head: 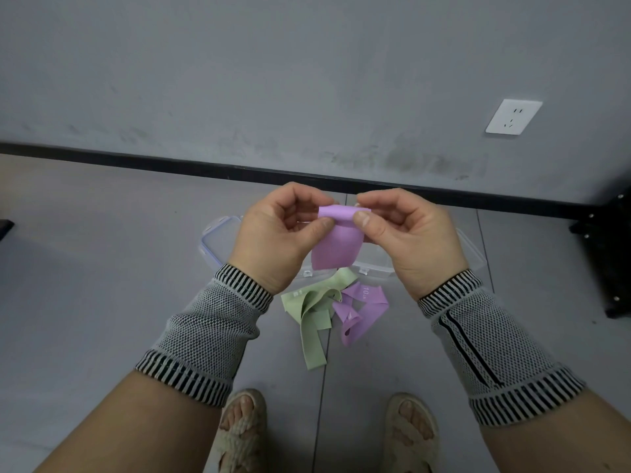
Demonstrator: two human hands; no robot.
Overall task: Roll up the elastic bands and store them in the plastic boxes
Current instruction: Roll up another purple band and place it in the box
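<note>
We held the purple band (336, 240) up between both hands, our left hand (283, 233) and right hand (406, 233) each pinching an end of its rolled top edge while the rest hung down. Below our hands lay a green band (312, 312) touching another purple band (358, 308), with the clear plastic box (218, 240) behind them.

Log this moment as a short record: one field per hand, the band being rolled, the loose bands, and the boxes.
left hand: pinches the roll's left end
right hand: pinches the roll's right end
held purple band: top edge rolled, rest hanging
green band: loose on the floor
second purple band: loose on the floor, beside the green one
plastic boxes: clear, on the floor behind the hands, mostly hidden
</note>
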